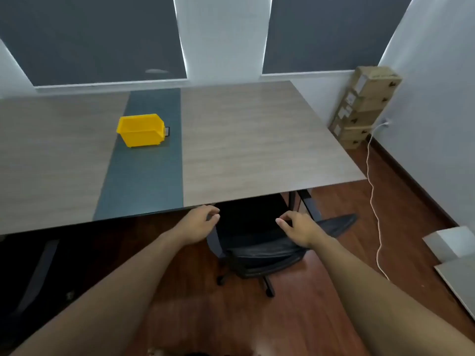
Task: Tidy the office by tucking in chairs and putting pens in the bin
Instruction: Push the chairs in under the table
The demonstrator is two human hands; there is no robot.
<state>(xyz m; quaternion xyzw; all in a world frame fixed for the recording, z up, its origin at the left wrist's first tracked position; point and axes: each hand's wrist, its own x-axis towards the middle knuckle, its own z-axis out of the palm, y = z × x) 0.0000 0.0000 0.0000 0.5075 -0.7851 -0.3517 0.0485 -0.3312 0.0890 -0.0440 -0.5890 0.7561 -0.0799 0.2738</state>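
1. Two bare forearms reach forward from the bottom edge toward the desk's near edge.
2. The left hand [201, 219] hovers at the upper left corner of the chair [257, 242] back, fingers curled loosely with thumb and fingertips apart; it grips nothing, and I cannot tell whether it touches the chair.
3. The right hand [299, 227] is at the upper right of the chair back, fingers bent and partly open, closed on nothing; contact with the chair is unclear.
4. The black chair stands between the hands, its back toward the viewer and its seat under the desk [244, 140]. One armrest sticks out to the right, and the castors rest on the reddish wooden floor [295, 317].
5. A second dark chair [28, 278] sits in shadow at lower left, beneath the desk edge.
6. The desk has a pale wood-grain top with a dark strip [146, 163] running from near edge to far edge.
7. The yellow bin [140, 129] stands on that strip, toward the far side, well away from both hands. A small dark object [167, 130] touches its right side; it is too small to identify.
8. A white cable [372, 191] trails over the floor on the right up to a wall socket.
9. Cardboard boxes [365, 106] are stacked in the far right corner.
10. Grey blinds [90, 37] cover the windows behind the desk.
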